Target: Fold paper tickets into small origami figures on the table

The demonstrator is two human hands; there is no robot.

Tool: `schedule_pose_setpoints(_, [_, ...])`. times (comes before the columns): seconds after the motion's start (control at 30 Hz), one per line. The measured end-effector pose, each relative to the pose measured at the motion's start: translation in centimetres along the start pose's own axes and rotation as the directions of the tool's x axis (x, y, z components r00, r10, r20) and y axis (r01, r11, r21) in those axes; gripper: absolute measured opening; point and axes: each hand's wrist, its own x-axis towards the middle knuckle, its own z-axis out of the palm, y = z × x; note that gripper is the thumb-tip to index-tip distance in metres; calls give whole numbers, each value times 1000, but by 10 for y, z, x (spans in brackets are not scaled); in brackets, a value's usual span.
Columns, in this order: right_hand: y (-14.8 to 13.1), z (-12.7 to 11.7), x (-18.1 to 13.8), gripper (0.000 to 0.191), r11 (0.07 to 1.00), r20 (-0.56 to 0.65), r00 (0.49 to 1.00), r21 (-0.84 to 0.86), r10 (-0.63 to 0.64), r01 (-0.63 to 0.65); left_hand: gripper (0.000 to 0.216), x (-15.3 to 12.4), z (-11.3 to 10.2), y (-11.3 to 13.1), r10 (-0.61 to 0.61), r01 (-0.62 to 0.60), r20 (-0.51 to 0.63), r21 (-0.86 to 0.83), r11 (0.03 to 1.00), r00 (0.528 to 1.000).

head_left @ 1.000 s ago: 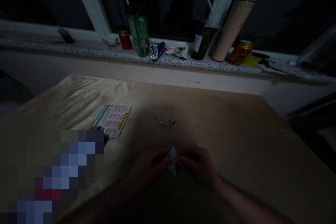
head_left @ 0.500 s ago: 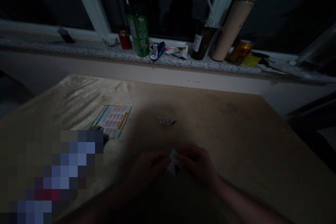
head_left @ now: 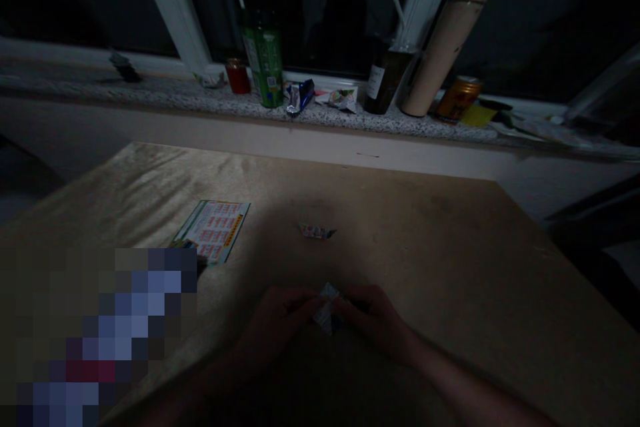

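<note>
A small piece of folded printed paper [head_left: 327, 307], diamond-shaped and greyish, is held between my two hands low in the middle of the view. My left hand [head_left: 287, 313] pinches its left corner between thumb and fingers. On the opposite side, my right hand [head_left: 367, 307] grips the right part, its thumb lying over the paper. Both hands are in deep shadow, so finer folds cannot be made out. Beyond them on the table lies a small folded paper boat-like shape [head_left: 317, 231] with pointed ends and coloured print.
A printed card [head_left: 215, 230] lies on the cloth-covered table [head_left: 450, 247], left of my hands. Along the granite sill [head_left: 320, 117] stand a green cup [head_left: 270, 70], a dark cup [head_left: 383, 83], a tall pink cylinder [head_left: 445, 53], an orange can [head_left: 459, 99] and crumpled wrappers. Pixelation hides the lower left.
My right hand has shifted slightly left, its thumb now further over the paper. The folded paper has tilted and looks narrower. The other things stay where they were.
</note>
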Motion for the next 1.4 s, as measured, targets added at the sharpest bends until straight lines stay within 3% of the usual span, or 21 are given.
schedule_pose_setpoints(0.37, [5,2,1,46,999,-44,998,27,41,-40,27,0,1,-2,-6,6,26,15,1000,1000])
schedule_pose_setpoints(0.53, [3,1,0,46,1000,-31,1000,5,2,-2,28,2,3,-4,-23,25,116,-15,1000,993])
schedule_pose_setpoints(0.63, [4,2,0,44,1000,-35,999,-8,-7,7,30,3,6,-6,-8,10,103,-12,1000,995])
schedule_pose_setpoints(0.87, [3,3,0,34,989,52,997,-139,-53,60,27,3,4,-6,-21,17,121,34,999,992])
schedule_pose_setpoints(1.03, [0,0,1,32,994,111,989,-47,-94,99,33,3,3,-8,-7,2,127,45,999,992])
schedule_pose_setpoints(1.4, [2,-2,0,32,996,68,996,73,-56,51,43,0,-1,-5,78,-96,174,96,991,982])
